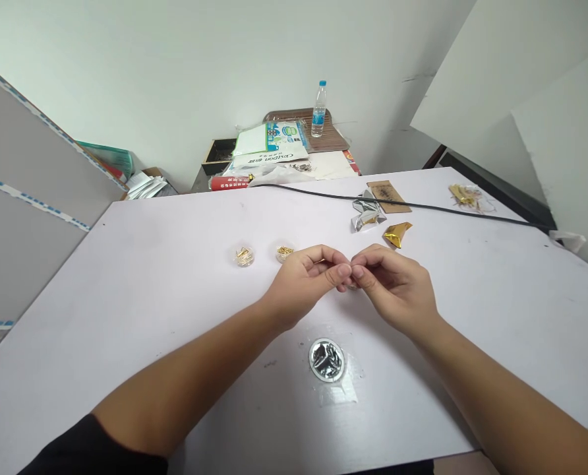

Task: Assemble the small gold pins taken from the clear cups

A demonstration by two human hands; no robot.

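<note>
While both hands meet over the white table (pixel 175 284), thumb & fingers of the L hand (pixel 306 277) and R hand (pixel 403 284) are bent close tog., the two pinches meeting; whether they clamp a small item, can't tell (view blocked). Just below the tips, a small clear object (pixel 352 286) shows in part, type unclear. Partly behind L hand: near dish (pixel 278 258) w/ gold-coloured pieces (pixel 285 251); farther L, 2nd dish (pixel 244 265), sim. contents. Foreground: round silver disc (pixel 327 360) on clear film (pixel 346 394). Beyond R hand: gold foil packet (pixel 397 234), silver foil packet (pixel 368 220) & brown card (pixel 390 191), black cable (pixel 452 209) running across the card. Rear: water bottle (pixel 318 109), blue cap.
</note>
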